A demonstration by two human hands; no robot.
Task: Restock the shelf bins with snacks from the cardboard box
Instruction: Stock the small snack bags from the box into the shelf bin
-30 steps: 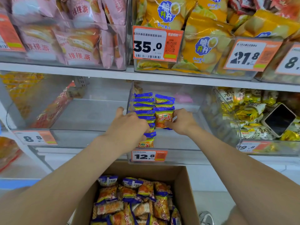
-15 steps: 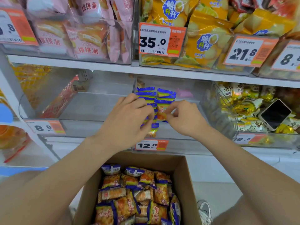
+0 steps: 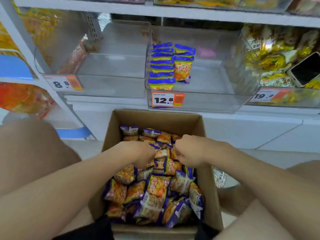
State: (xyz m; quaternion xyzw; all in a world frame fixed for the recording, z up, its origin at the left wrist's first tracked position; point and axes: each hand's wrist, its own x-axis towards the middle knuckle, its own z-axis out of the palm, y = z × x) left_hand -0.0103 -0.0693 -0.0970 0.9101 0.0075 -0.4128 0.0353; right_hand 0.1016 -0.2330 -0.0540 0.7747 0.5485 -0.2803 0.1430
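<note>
Store shelf, clear bin with blue-and-orange snack packs stacked along its left wall, and my left hand and right hand, up there a moment ago, are now close together in the far half of the cardboard box, fingertips hidden, can't tell if they're gripping anything.

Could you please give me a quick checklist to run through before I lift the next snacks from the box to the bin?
1. Stock in the cardboard box: ok, many snack packets lie in it.
2. Room in the 12.8 bin: ok, its right part is bare.
3. Hold of the left hand on packets: cannot tell, the grip is hidden and blurred.
4. Hold of the right hand: cannot tell, same reason.
5. The row of packets in the bin: ok, lined along its left wall.
</note>
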